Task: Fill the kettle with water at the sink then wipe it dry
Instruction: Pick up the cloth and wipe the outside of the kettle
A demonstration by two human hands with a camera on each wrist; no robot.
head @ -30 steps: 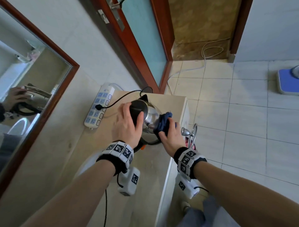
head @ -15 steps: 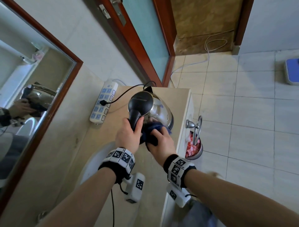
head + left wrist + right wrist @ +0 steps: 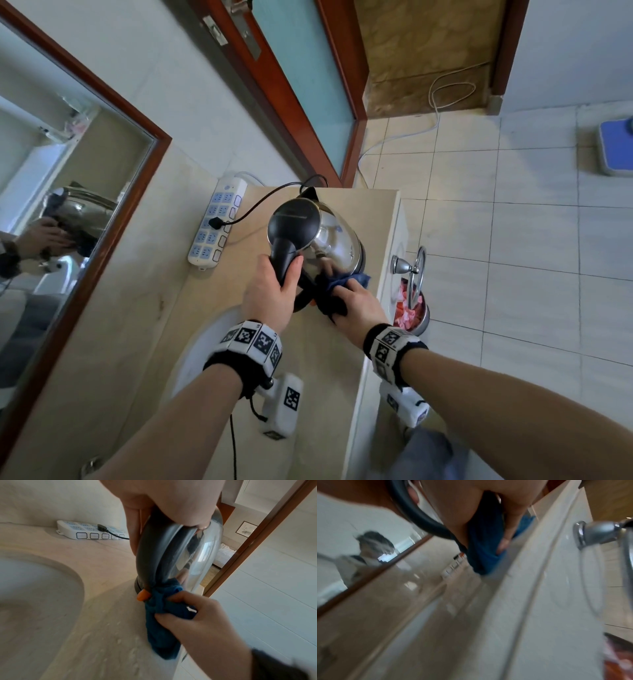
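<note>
Since a second ago the left hand (image 3: pixel 270 294) has shifted from lying over the lid to wrapping its fingers round the black handle (image 3: pixel 286 257), and the right hand (image 3: pixel 356 303) has dropped from the upper flank to the foot of the kettle (image 3: pixel 329 236). From the right hand outward: it pinches a bunched blue cloth (image 3: pixel 161 609) against the steel wall just beside the handle's lower end, by the orange switch (image 3: pixel 143 595). The kettle stands upright on the counter (image 3: pixel 219 294), beyond both hands, its long axis vertical, with the handle turned toward the person. The right hand is nearer the unwiped far side, so the next stroke probably runs away and round the body. Behind lie the power strip (image 3: pixel 217 222) and mirror (image 3: pixel 54 219).
</note>
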